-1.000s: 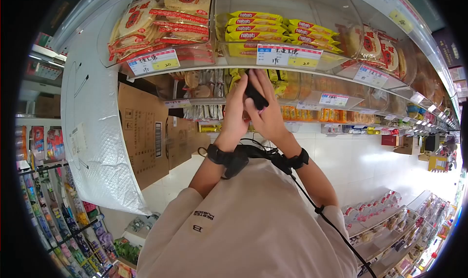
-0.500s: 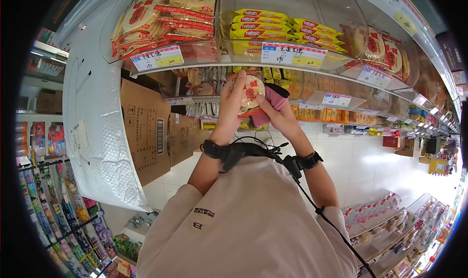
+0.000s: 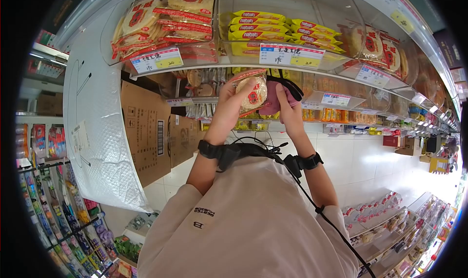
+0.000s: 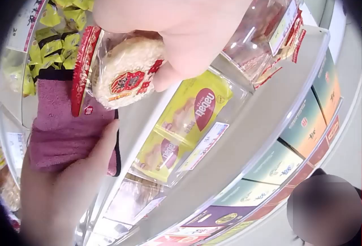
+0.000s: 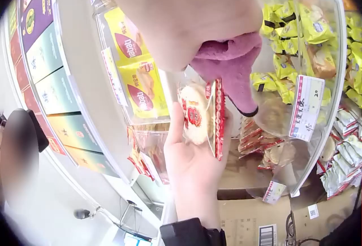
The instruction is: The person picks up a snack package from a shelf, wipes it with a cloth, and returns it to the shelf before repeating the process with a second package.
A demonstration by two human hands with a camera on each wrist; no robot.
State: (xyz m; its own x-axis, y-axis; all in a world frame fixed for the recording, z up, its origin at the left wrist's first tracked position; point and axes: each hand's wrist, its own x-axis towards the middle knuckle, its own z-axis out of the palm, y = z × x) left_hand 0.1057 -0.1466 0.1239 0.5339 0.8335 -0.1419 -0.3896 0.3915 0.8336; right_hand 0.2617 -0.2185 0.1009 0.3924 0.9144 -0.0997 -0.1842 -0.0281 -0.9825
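A clear packet with a round rice cracker and red printed edges is pinched by my left hand, thumb across its front. Just to the right, my right hand grips a folded pinkish-purple cloth with a black edge. The left wrist view shows the cracker packet overlapping the top of the cloth. Seen from the right wrist, the cloth droops from my right hand, while the left hand's fingers support the packet from behind.
Above the hands runs a shelf with rice cracker packs, yellow nabati wafers and price tags. Lower bins hold small yellow packets. Cardboard boxes and a white wrapped panel stand left. Black cables hang at my chest.
The hands were pressed together around a dark-edged thing, then parted and turned the cracker packet's face into view. My right hand has since moved right with the cloth, its thumb off the packet.
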